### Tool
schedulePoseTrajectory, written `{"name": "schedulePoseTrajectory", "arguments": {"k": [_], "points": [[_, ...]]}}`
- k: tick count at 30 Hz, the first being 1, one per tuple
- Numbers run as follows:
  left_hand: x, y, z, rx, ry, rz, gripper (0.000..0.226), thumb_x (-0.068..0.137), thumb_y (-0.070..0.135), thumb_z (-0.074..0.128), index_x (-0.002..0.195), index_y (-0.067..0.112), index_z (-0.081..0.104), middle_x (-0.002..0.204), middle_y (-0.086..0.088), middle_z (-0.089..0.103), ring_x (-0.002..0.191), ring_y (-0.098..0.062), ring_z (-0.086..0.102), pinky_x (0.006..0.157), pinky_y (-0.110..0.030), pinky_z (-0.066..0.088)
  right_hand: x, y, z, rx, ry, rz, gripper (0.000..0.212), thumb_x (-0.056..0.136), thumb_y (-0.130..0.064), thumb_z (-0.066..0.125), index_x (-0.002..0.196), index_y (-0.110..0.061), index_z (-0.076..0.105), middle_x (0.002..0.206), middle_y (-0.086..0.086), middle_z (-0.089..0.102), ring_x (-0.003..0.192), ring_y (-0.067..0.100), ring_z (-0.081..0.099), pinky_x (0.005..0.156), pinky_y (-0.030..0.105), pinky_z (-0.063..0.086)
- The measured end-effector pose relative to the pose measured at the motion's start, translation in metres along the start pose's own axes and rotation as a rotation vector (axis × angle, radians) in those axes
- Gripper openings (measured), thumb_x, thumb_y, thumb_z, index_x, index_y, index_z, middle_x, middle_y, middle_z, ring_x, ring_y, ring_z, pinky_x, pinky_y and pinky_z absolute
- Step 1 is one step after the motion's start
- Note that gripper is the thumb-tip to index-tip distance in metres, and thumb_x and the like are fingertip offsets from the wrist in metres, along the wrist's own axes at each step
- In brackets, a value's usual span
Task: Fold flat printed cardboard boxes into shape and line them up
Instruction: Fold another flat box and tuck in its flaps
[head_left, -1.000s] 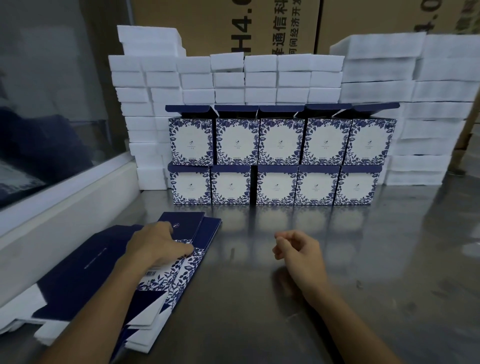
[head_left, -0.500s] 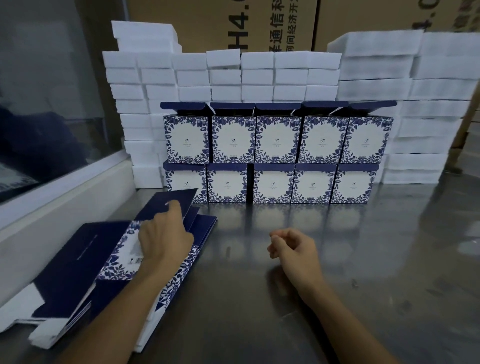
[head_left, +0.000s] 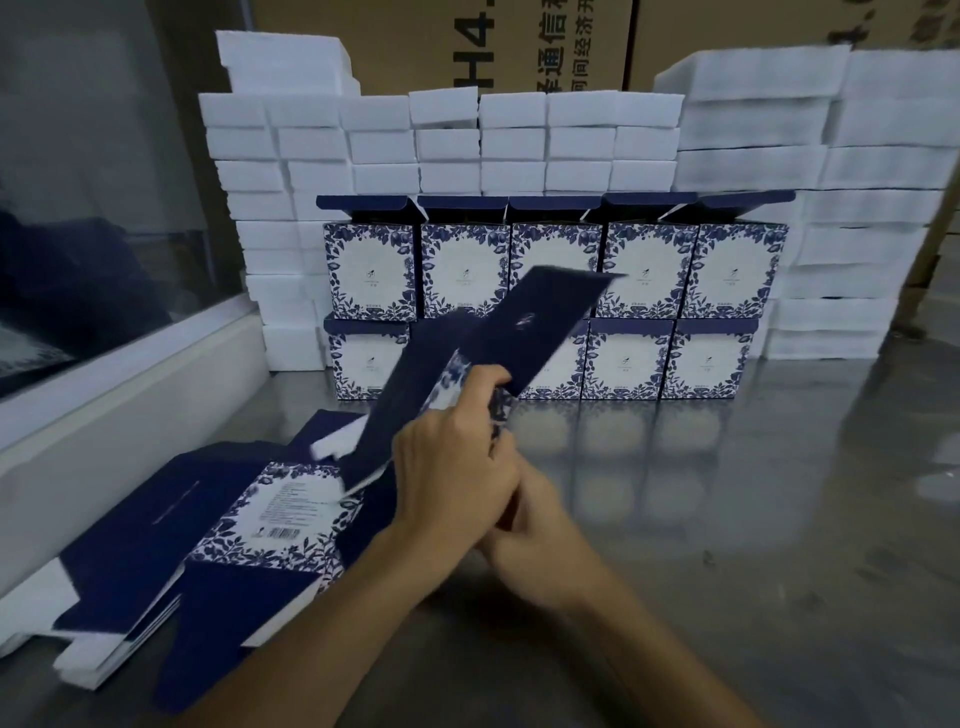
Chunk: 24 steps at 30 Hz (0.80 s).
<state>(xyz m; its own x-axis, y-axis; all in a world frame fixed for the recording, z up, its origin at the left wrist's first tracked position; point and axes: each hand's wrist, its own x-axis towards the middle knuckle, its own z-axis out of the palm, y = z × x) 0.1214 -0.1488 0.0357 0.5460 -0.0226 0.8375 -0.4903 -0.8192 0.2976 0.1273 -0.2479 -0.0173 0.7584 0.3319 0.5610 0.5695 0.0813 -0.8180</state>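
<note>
Hiding most of the right hand (head_left: 524, 512), the left hand (head_left: 457, 467) grips a flat box (head_left: 498, 338) tilted above the table (head_left: 727, 519); the right's grasp I cannot tell. Finished boxes (head_left: 550, 306) stand behind.

Folded boxes (head_left: 550, 306) standing in two stacked rows of five on metal table (head_left: 727, 519). Foam blocks (head_left: 441, 140) piling behind them and at both sides; cartons (head_left: 493, 47) rising behind foam. Stack of flat boxes (head_left: 218, 540) lying front-left of folded boxes. One flat box (head_left: 488, 343) tilting in front of folded boxes, above stack's right edge, left hand (head_left: 457, 467) and right hand (head_left: 535, 514) meeting at its near end.
</note>
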Motion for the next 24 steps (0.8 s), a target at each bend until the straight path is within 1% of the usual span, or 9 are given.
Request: {"name": "schedulePoseTrajectory", "arguments": {"k": [2,5,8,11,15,18,20,22,24], "points": [[-0.001,0.001,0.005,-0.082,-0.091,-0.009,0.034,0.081,0.024,0.069,0.113,0.025,0.058,0.053,0.008,0.053,0.053,-0.019,0.057,0.056,-0.036,0.051,0.001,0.002,-0.004,-0.021,0.087,-0.004,0.036,0.074,0.018,0.046,0.092,-0.011,0.058,0.082,-0.012,0.068,0.079,0.001,0.062,0.065,0.017,0.048],[-0.002,-0.008,0.011,-0.140,-0.109,-0.046,0.029,0.082,0.029,0.068,0.109,0.023,0.058,0.084,0.009,0.060,0.083,-0.018,0.061,0.082,-0.039,0.048,0.006,0.009,-0.019,-0.029,0.326,0.080,0.032,0.089,0.015,0.051,0.104,-0.010,0.063,0.099,0.002,0.074,0.093,0.013,0.070,0.079,0.025,0.056],[-0.002,-0.024,0.014,0.069,0.068,-0.176,0.046,0.075,0.025,0.073,0.117,0.020,0.055,0.122,-0.004,0.047,0.115,-0.025,0.045,0.096,-0.039,0.029,0.007,0.011,-0.037,-0.060,0.471,0.153,0.039,0.095,0.016,0.046,0.101,-0.019,0.060,0.102,-0.002,0.072,0.091,-0.003,0.068,0.079,0.013,0.052],[0.002,-0.037,0.010,0.030,0.095,-0.362,0.069,0.073,0.030,0.076,0.133,0.021,0.040,0.141,-0.007,0.037,0.132,-0.028,0.035,0.105,-0.047,0.024,0.007,0.009,-0.054,-0.054,0.574,0.184,0.039,0.096,0.015,0.042,0.100,-0.020,0.060,0.096,-0.013,0.072,0.087,-0.008,0.066,0.075,0.010,0.049],[0.010,-0.053,0.001,-0.347,-0.014,-0.578,0.068,0.082,0.027,0.074,0.133,0.041,0.031,0.117,0.018,0.057,0.107,-0.013,0.061,0.091,-0.041,0.051,0.006,0.007,-0.067,0.005,0.698,0.238,0.038,0.092,0.013,0.042,0.097,-0.019,0.063,0.088,-0.012,0.074,0.083,0.005,0.066,0.071,0.017,0.051],[0.012,-0.064,0.001,-0.619,-0.114,-0.728,0.037,0.089,0.014,0.069,0.109,0.043,0.057,0.093,0.010,0.075,0.077,-0.003,0.071,0.061,-0.019,0.055,0.003,0.004,-0.080,0.048,0.758,0.268,0.030,0.091,0.007,0.051,0.092,-0.017,0.068,0.076,-0.014,0.075,0.070,0.003,0.066,0.058,0.013,0.049],[0.014,-0.068,-0.001,-0.739,-0.150,-0.772,0.036,0.089,0.004,0.066,0.098,0.039,0.066,0.084,0.011,0.076,0.071,-0.004,0.072,0.055,-0.015,0.054,0.001,0.000,-0.088,0.057,0.708,0.296,0.034,0.091,0.005,0.055,0.105,-0.023,0.068,0.077,-0.019,0.075,0.072,0.001,0.069,0.060,0.013,0.051],[0.020,-0.074,-0.005,-0.833,-0.178,-0.850,0.044,0.087,-0.001,0.067,0.109,0.037,0.065,0.083,0.012,0.075,0.069,-0.008,0.073,0.053,-0.017,0.054,-0.001,-0.003,-0.094,0.150,0.674,0.312,0.048,0.091,0.005,0.056,0.123,-0.030,0.062,0.081,-0.019,0.076,0.079,0.005,0.072,0.073,0.026,0.058],[0.028,-0.080,-0.010,-0.855,-0.217,-0.920,0.055,0.085,-0.003,0.067,0.131,0.026,0.058,0.085,0.013,0.072,0.067,-0.008,0.073,0.052,-0.018,0.054,-0.001,-0.009,-0.097,0.351,0.657,0.327,0.042,0.086,0.002,0.060,0.121,-0.019,0.070,0.094,-0.007,0.078,0.090,0.021,0.073,0.084,0.042,0.059]]}}
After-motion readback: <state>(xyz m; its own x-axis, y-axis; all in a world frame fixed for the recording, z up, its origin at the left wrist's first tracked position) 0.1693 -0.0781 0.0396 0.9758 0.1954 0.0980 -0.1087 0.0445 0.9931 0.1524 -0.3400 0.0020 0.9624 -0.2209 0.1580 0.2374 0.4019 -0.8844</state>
